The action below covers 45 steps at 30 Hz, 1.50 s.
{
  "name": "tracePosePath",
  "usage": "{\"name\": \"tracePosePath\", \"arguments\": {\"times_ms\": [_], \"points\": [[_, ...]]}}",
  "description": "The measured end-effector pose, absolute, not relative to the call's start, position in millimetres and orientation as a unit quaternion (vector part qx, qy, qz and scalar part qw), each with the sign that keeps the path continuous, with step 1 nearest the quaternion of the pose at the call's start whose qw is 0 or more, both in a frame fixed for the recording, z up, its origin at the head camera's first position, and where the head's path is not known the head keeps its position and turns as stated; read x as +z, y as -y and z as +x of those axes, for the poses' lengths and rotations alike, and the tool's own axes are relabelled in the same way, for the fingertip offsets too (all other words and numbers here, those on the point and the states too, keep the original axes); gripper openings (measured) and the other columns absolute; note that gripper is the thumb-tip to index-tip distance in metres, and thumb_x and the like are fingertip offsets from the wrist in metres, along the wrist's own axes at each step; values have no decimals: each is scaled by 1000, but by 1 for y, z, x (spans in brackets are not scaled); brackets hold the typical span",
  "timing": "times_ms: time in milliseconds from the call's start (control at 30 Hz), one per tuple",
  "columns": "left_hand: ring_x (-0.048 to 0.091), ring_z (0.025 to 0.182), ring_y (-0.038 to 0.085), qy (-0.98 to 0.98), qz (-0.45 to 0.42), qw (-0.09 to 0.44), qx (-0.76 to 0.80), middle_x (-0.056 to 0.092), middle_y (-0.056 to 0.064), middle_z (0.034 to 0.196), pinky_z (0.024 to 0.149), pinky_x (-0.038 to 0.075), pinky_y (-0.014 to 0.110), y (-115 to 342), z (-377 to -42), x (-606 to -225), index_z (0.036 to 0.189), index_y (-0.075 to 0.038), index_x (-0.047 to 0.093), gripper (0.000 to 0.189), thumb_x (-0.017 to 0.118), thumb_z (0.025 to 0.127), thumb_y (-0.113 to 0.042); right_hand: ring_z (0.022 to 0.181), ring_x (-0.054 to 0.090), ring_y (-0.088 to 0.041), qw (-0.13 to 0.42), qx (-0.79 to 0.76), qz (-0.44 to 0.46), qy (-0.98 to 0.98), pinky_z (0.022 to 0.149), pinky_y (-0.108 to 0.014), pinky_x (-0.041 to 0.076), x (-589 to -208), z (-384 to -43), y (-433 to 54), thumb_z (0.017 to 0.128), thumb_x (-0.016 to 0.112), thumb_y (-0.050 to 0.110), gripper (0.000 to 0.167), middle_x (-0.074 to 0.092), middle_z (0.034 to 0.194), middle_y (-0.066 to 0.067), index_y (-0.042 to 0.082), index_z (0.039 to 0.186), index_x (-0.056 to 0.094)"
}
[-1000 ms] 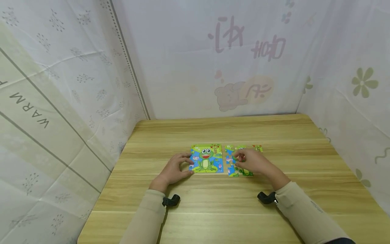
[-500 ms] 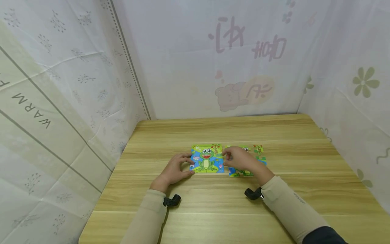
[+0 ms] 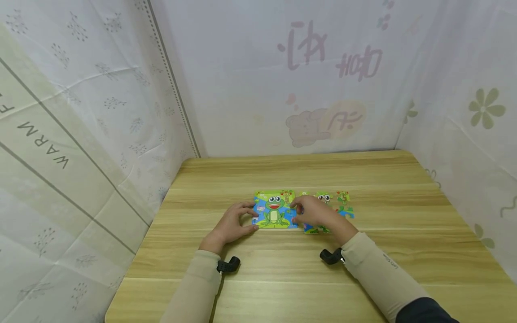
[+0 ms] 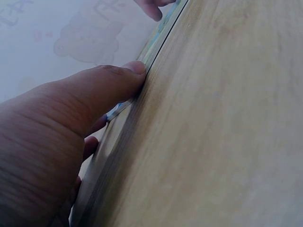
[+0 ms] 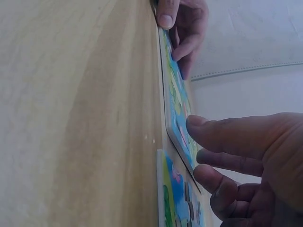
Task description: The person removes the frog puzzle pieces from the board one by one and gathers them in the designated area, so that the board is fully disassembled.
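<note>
A frog jigsaw puzzle (image 3: 274, 213) lies on the table, its picture facing up. My left hand (image 3: 230, 224) grips its near left corner, with the thumb at the front edge and the fingers along the left side. My right hand (image 3: 317, 211) is at the opposite side, fingertips over the puzzle's right edge. In the right wrist view the right thumb (image 5: 198, 121) rests at the board's surface, with the fingers apart and no piece showing between them. Just right of it lie loose puzzle pieces (image 3: 344, 197) of a second frog picture, partly hidden by the right hand.
The wooden table (image 3: 282, 278) spreads out in front and around. Printed curtains (image 3: 242, 89) hang behind it and on both sides. A black wrist camera (image 3: 229, 264) is strapped to the left sleeve, and another (image 3: 331, 256) to the right.
My right hand has moved left from over the loose pieces to the frog puzzle's right edge, exposing more of the pieces on the right. The left hand has stayed at its corner.
</note>
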<state>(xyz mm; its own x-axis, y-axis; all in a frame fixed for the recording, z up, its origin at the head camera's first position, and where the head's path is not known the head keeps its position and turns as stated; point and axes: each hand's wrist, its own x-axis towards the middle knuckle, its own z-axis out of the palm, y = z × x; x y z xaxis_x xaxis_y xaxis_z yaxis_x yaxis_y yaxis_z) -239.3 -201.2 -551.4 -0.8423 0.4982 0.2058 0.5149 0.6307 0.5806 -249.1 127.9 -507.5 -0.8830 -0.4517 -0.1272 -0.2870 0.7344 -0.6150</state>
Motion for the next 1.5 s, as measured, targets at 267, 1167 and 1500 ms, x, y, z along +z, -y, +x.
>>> {"name": "tracePosePath", "arguments": {"times_ms": [267,1167,1500], "points": [[43,145,28,903,-281,9,-326,53,1,155,120,36,54,201,-240,-550,115,-23,76,29,86,90,-35,72,59,-16,139,-303,-216,-918,70,-35,53,-509,-249,-127,91,85,25,46,63,95,3,8,131,71],[45,144,29,904,-278,14,-324,54,1,153,120,36,53,200,-239,-549,115,-21,76,30,86,90,-35,76,55,-16,138,-286,-206,-925,71,-34,49,-505,-246,-122,89,87,20,28,60,86,3,12,111,72],[45,143,30,904,-281,18,-320,55,3,153,119,37,55,199,-238,-548,115,-21,76,30,86,90,-34,76,54,-17,136,-294,-196,-926,69,-35,48,-506,-247,-121,87,88,18,28,59,87,1,13,107,69]]}}
